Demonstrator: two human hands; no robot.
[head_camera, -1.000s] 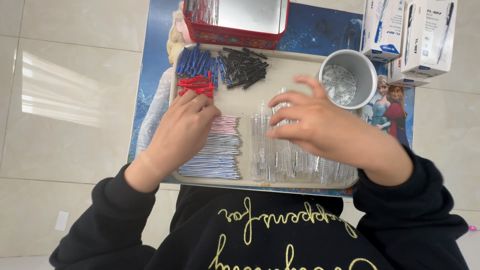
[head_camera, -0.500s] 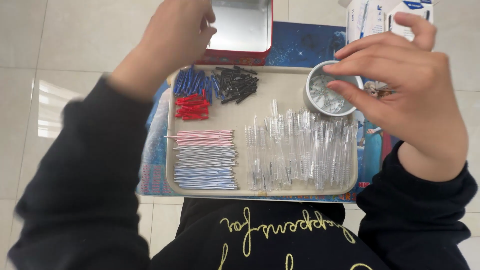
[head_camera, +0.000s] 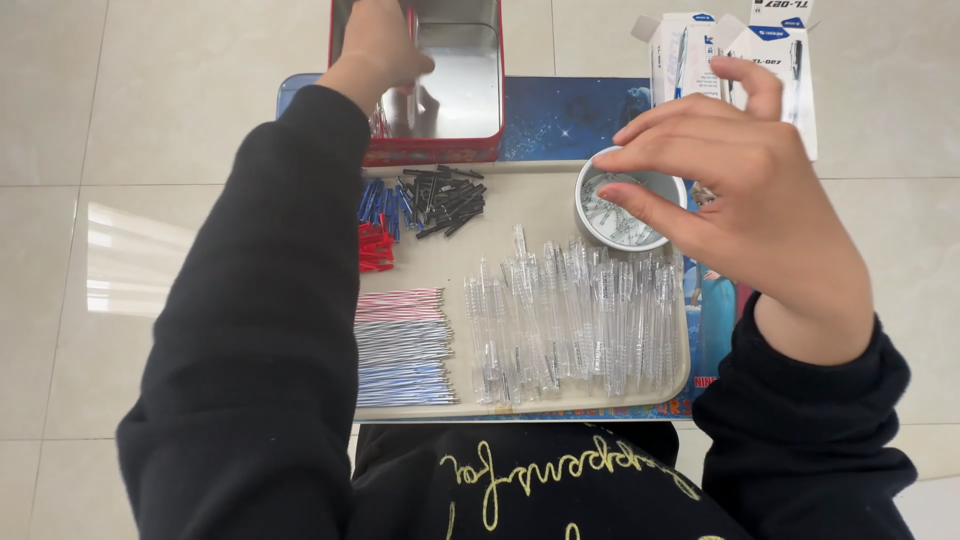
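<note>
1. Red tin (head_camera: 420, 150) with the shiny inside stands just beyond the far edge of the beige tray (head_camera: 540, 190); my left hand (head_camera: 385, 45) reaches into it at its left wall. Its fingers curl downward, but I cannot tell whether they grip anything.
2. My right hand (head_camera: 740, 190) hovers above the small white cup (head_camera: 625, 210) at the tray's far right corner, fingers spread and loosely bent, holding nothing I can see. The cup holds small clear parts.
3. Across the tray's right half lies a row of clear pen barrels (head_camera: 570, 315); none looks assembled.
4. On the tray's near left side sit the thin refills (head_camera: 400, 345), striped red and blue, in a tidy stack.
5. At the tray's far left lie red caps (head_camera: 375, 248), blue caps (head_camera: 380, 200) and black parts (head_camera: 445, 200) in separate heaps.
6. Beyond the tray's right corner stand white pen boxes (head_camera: 740, 60).
7. By my judgement, the parts are sorted, while nearly all of the putting-together remains.
</note>
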